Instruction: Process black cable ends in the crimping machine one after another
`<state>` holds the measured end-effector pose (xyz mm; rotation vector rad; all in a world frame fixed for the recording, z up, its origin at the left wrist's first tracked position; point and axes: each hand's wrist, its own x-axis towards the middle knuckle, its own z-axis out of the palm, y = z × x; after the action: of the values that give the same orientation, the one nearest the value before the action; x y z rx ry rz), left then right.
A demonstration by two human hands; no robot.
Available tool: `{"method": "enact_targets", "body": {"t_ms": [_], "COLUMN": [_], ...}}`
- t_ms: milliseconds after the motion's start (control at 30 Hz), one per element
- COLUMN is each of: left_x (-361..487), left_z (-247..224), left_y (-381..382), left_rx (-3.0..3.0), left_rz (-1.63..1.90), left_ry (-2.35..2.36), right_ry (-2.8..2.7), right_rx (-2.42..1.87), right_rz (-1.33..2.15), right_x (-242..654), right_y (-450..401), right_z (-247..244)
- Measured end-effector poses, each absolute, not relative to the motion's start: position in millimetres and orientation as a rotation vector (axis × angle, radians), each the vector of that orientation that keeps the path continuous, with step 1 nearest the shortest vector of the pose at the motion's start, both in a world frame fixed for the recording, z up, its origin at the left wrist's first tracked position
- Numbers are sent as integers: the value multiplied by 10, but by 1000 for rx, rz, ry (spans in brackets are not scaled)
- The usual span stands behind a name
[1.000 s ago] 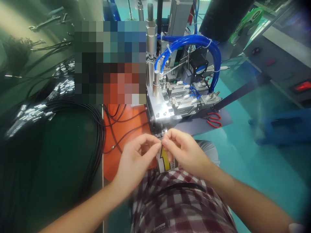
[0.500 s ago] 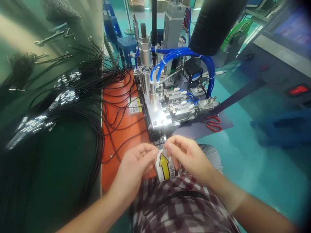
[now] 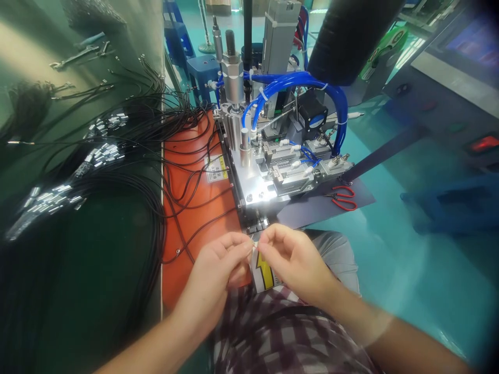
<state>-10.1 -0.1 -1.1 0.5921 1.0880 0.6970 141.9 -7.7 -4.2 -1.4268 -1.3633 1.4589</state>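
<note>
My left hand (image 3: 228, 257) is closed in a pinch, thumb against forefinger, at the front of the machine (image 3: 257, 182). Close beside it, my right hand (image 3: 290, 254) pinches too, its fingertips almost meeting the left ones. A tiny, thin, light-coloured piece shows between the two sets of fingertips, too small to name. Under the hands lies a white label with a yellow arrow (image 3: 265, 272), partly covered by my right hand. Just beyond the fingertips is the small dark metal fixture (image 3: 258, 226) at the machine's front edge.
Black cables (image 3: 148, 192) spread from the green bench (image 3: 97, 275) across the orange plate (image 3: 198, 208). Bundles with shiny ends (image 3: 103, 150) and a wrench (image 3: 74, 57) lie left. Blue air tubes (image 3: 300, 80) arch over the machine. Red-handled cutters (image 3: 345, 197) rest right of it.
My right hand has moved left, closing the gap to my left hand and covering more of the arrow label. My left hand has hardly moved.
</note>
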Motion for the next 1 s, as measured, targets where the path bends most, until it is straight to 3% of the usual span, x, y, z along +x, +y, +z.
{"method": "enact_targets", "body": {"t_ms": [467,1000], "left_x": [-97,-90], "left_z": [-33,-58], "left_y": [-65,-101], "left_rx": [648,715], "left_rz": [697,718], "left_ry": [1067,1141], "right_ry": [-1445,-1164], "right_rx": [-1432,-1439], "right_rz": [1337,1561], "right_x": [1438,1419], "right_y": [-146,-90], "right_z": [-33,6]}}
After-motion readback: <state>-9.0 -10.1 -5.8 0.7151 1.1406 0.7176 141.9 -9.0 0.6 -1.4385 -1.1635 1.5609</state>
